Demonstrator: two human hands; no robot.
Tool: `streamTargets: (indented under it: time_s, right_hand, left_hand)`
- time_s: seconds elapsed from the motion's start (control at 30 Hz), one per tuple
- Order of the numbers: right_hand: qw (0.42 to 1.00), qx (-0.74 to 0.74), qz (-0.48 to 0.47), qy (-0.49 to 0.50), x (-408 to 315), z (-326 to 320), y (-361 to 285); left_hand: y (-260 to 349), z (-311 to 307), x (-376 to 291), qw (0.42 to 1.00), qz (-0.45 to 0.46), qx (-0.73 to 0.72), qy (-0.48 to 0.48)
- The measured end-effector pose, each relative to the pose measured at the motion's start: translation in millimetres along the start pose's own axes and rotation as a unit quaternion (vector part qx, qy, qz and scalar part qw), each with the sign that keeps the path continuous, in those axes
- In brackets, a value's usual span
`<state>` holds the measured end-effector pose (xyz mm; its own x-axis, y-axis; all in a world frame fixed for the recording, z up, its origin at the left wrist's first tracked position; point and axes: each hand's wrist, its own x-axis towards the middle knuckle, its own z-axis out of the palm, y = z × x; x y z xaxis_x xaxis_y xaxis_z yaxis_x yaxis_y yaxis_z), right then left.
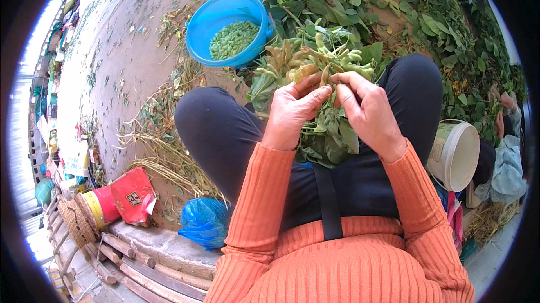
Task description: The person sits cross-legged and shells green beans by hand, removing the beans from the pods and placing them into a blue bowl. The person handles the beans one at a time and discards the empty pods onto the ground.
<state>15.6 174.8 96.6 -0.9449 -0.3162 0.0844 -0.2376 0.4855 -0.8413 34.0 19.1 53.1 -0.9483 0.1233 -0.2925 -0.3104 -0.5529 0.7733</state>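
Observation:
A leafy bundle of soybean plants (pixel 333 134) lies across my lap, with green and brownish pods at its top. A brown bean pod (pixel 325 76) is pinched between the thumb and fingers of my left hand (pixel 297 100). Close beside it on the right, my right hand (pixel 365 109) has its thumb and fingers bent at the stems and pods; what lies between its fingertips is hidden. Beyond my left knee stands a blue plastic basin (pixel 196 41), holding a heap of shelled green beans (pixel 233 40).
Piled leafy plants (pixel 443 28) spread at the upper right. A white bucket (pixel 463 157) lies tilted by my right leg, with another person's hands (pixel 506 102) beyond. A blue plastic bag (pixel 205 223), a red bag (pixel 134 195) and wooden poles (pixel 160 277) sit at the lower left.

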Motion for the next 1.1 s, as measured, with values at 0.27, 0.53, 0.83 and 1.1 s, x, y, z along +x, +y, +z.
streamTargets:
  time_s: [0.27, 0.53, 0.83, 1.1]
  right_hand:
    - [0.987, 0.104, 0.037, -0.119, 15.1, -8.0, 13.4]
    - [0.942, 0.232, 0.181, -0.163, 19.2, -15.5, 8.5]
    - [0.914, 0.283, 0.207, -0.204, 23.6, -19.9, 14.2]
    - [0.916, 0.275, 0.169, -0.239, 29.1, -20.6, 23.5]
  left_hand:
    - [-1.5, 0.8, 2.8, 0.994, 0.052, 0.101, 0.004]
    - [-11.0, -6.8, 7.4, 0.975, 0.109, 0.196, 0.011]
    - [-6.7, -8.4, 4.9, 0.956, 0.110, 0.271, 0.003]
    - [-5.4, -8.8, 4.1, 0.950, 0.118, 0.287, 0.004]
